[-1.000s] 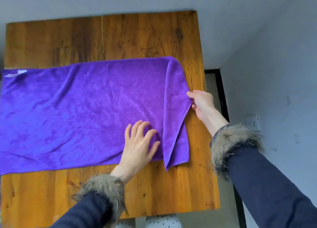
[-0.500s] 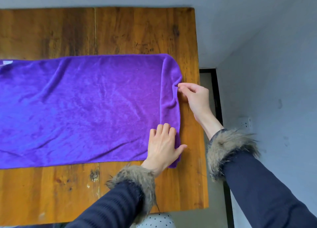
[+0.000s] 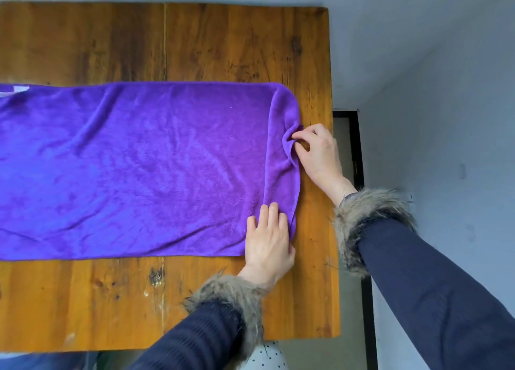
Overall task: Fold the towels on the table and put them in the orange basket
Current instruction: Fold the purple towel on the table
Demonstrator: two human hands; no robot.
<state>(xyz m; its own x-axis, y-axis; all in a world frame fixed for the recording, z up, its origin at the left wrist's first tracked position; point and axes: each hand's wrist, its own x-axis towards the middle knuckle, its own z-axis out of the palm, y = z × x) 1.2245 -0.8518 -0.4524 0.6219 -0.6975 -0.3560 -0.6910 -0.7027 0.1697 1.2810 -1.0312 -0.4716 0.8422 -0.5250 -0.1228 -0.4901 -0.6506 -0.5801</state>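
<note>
A large purple towel (image 3: 145,169) lies spread across the wooden table (image 3: 223,40), running off the left edge of view. A narrow strip along its right end is doubled over. My right hand (image 3: 317,155) pinches a bunched fold at the middle of that right edge. My left hand (image 3: 269,238) presses flat on the towel's near right corner, fingers together. A small white label (image 3: 16,89) shows at the towel's far left corner. The orange basket is not in view.
The table's right edge (image 3: 333,230) lies just past my right hand, with grey floor and a black strip (image 3: 359,152) beyond it. A white dotted object (image 3: 264,355) peeks out under the near edge. Bare wood shows behind and in front of the towel.
My left hand slid right across the towel to its near right corner. My right hand moved inward and closed on the right edge. The loose flap at that end has been pulled straight.
</note>
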